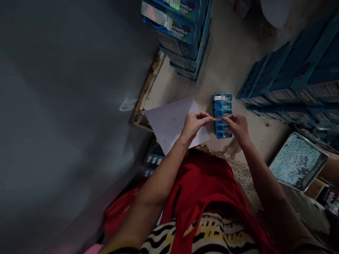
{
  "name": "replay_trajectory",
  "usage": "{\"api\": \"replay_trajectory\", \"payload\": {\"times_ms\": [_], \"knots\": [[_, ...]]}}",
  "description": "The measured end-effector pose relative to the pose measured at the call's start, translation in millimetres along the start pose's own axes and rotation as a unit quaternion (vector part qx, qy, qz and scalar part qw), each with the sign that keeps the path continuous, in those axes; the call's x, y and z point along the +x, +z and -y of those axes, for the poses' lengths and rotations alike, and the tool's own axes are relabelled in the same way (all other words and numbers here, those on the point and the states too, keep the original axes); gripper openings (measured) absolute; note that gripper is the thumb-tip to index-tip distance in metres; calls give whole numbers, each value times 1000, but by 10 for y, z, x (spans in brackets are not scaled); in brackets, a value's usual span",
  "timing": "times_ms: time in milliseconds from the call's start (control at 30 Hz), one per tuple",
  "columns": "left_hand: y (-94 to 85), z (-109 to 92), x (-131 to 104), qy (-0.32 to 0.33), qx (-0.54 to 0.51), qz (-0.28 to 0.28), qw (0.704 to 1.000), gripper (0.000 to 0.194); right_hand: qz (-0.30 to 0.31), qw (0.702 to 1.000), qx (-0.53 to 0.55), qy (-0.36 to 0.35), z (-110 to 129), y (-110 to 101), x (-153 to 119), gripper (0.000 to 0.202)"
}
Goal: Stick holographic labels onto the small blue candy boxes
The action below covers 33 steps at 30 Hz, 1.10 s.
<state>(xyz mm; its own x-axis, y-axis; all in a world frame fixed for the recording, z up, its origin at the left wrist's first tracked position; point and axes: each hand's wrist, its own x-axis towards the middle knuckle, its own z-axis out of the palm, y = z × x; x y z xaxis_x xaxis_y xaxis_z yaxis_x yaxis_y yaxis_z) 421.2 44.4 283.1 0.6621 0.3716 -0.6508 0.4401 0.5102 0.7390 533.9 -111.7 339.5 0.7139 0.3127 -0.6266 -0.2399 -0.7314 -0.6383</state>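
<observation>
Between the fingertips of both hands a thin, pale narrow strip (pixel 218 119) is stretched level; its material is too small to make out. My left hand (pixel 194 126) pinches one end, above the right part of a white paper sheet (pixel 168 130). At the other end, my right hand (pixel 239 128) pinches the strip with thumb and finger. Directly below the strip, a row of several small blue candy packs (pixel 224 135) lies on the worn table (pixel 225 60). The hands and strip hide part of the row's middle.
Tall stacks of blue display boxes (pixel 182 49) stand at the back left, with more blue boxes (pixel 283 84) along the right. A metal tray (pixel 308 181) of pale blue candies sits at the lower right. A grey wall (pixel 66 106) borders the left side.
</observation>
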Motion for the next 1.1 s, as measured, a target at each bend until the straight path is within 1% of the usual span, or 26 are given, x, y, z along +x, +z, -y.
{"api": "replay_trajectory", "payload": {"times_ms": [33,100,133,200,300,467,533,600,667,700,733,767,833,867,900,933,967,1033,1067,1100], "knots": [[25,-34,64,16,12,-14,1000,45,-29,997,-67,-24,44,-2,91,32],[78,-94,208,34,22,-41,998,40,-76,978,-188,-53,148,0,274,29],[103,-116,279,32,18,-51,998,37,-86,968,-231,-54,199,3,358,29],[140,-140,399,9,1,-62,998,33,-89,954,-281,-46,274,17,495,29],[159,-135,486,-24,-16,-65,997,30,-86,948,-303,-37,307,42,607,26],[143,-54,528,-34,-32,-63,997,32,-77,954,-290,-23,246,46,685,22],[153,10,599,-60,-50,-58,995,36,-88,955,-284,-4,209,19,737,27],[183,84,693,-106,-81,-61,989,42,-111,953,-283,14,168,-16,791,38],[226,146,754,-140,-108,-87,980,46,-125,955,-269,17,127,-47,817,43],[249,164,752,-137,-108,-108,979,45,-126,960,-250,12,110,-60,812,43],[269,171,718,-119,-97,-137,979,42,-125,967,-223,5,98,-71,795,41],[286,166,651,-85,-74,-169,979,37,-125,974,-188,-5,91,-82,767,41],[315,125,430,6,-15,-226,974,25,-130,985,-107,-30,96,-101,686,43],[330,96,291,46,7,-231,972,23,-135,988,-66,-43,107,-108,640,46],[349,66,148,70,15,-213,974,27,-140,988,-29,-54,123,-110,594,49],[373,41,15,73,7,-172,982,34,-141,988,4,-62,142,-106,551,52],[403,22,-100,58,-15,-117,991,43,-139,988,31,-66,163,-95,513,55],[472,10,-246,-12,-75,1,997,59,-129,987,67,-63,203,-53,450,59],[506,18,-277,-47,-102,40,993,63,-122,988,79,-60,218,-27,425,60],[533,33,-286,-74,-124,54,988,63,-114,988,91,-57,225,-4,402,60]]}}
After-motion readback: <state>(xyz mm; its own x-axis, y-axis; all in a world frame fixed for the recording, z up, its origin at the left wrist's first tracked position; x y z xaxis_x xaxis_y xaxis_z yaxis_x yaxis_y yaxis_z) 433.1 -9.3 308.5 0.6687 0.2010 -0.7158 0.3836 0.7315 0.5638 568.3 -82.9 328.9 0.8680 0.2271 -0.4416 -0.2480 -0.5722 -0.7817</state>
